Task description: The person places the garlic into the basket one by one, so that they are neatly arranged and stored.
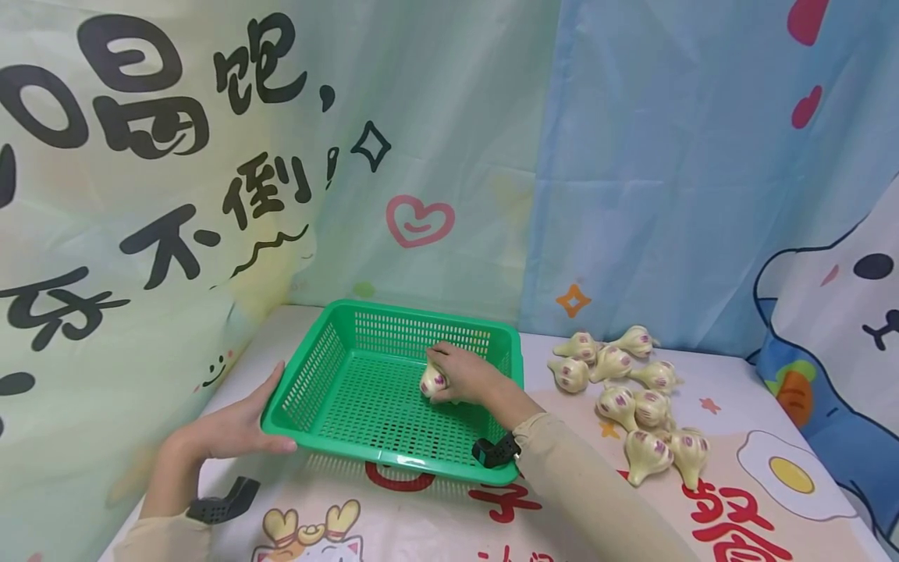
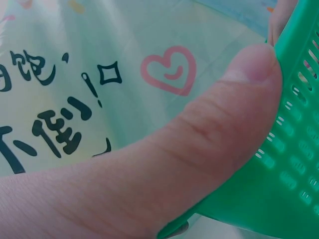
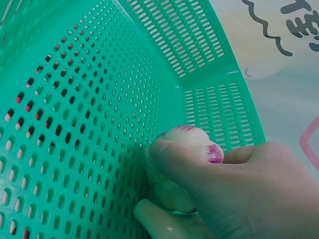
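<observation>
My right hand (image 1: 469, 378) reaches inside the green basket (image 1: 379, 457) and grips a pale garlic bulb (image 1: 431, 382) with purple marks, low over the perforated floor. In the right wrist view the thumb of that hand (image 3: 244, 184) lies across the bulb (image 3: 192, 138); below is a pale tapered piece (image 3: 167, 223), and I cannot tell whether it belongs to the same bulb. Against the basket's left side rests my left hand (image 1: 235, 426), its fingers along the side and its thumb at the front corner. A long digit of this hand (image 2: 199, 142) touches the basket (image 2: 249, 194) in the left wrist view.
Several garlic bulbs (image 1: 649, 407) lie in a loose group on the printed tabletop (image 1: 730, 460), right of the basket. A curtain (image 1: 456, 140) with black characters and a pink heart hangs close behind the basket and along the left side.
</observation>
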`<state>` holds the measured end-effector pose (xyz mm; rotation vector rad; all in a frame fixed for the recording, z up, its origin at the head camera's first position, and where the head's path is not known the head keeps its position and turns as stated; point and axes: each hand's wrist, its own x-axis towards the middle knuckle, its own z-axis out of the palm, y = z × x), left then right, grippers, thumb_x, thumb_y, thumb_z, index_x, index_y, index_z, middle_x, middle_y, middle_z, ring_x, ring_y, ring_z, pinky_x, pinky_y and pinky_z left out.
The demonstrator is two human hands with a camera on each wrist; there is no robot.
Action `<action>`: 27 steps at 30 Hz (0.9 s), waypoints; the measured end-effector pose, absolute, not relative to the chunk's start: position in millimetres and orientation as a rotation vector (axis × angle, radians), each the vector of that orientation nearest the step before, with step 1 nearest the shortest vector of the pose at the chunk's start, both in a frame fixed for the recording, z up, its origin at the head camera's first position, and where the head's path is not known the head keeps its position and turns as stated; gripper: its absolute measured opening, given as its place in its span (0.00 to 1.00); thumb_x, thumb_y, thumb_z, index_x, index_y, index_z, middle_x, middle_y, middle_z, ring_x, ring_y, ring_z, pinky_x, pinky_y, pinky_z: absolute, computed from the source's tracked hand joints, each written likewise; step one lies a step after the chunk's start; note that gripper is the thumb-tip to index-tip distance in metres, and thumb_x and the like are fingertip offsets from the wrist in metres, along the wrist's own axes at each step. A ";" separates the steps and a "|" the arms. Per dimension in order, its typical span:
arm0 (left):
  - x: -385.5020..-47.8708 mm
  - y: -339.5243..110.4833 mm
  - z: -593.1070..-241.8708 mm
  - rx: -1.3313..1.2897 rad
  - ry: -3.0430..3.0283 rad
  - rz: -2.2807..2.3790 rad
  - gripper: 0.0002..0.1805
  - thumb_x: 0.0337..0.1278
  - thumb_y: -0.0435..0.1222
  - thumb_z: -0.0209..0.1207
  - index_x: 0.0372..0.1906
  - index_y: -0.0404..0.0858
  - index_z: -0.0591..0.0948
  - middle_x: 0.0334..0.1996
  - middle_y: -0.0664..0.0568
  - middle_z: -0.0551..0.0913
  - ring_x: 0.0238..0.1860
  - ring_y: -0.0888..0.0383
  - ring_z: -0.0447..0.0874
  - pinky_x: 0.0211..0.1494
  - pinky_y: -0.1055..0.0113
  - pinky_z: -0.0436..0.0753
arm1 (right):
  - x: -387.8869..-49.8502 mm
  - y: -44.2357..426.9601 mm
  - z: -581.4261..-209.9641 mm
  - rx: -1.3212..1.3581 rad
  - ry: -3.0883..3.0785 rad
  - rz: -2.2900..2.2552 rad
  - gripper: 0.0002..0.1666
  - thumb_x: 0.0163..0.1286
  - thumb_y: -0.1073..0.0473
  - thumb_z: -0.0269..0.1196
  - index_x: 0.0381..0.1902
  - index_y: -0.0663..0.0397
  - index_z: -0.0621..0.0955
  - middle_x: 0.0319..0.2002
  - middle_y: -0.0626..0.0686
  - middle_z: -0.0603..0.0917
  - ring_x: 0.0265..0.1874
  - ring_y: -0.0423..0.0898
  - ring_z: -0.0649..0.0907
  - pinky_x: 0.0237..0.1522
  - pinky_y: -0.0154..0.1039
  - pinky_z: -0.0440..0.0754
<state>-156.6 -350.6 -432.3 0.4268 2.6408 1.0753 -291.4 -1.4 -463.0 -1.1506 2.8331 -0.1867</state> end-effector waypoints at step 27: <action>-155.4 -350.2 -430.8 0.422 2.618 1.109 0.68 0.45 0.45 0.70 0.73 0.34 0.27 0.73 0.27 0.36 0.71 0.30 0.45 0.65 0.36 0.56 | -294.1 -2.7 -466.0 -1.205 2.929 -0.015 0.32 0.56 0.37 0.67 0.52 0.49 0.78 0.43 0.46 0.82 0.34 0.42 0.79 0.35 0.39 0.76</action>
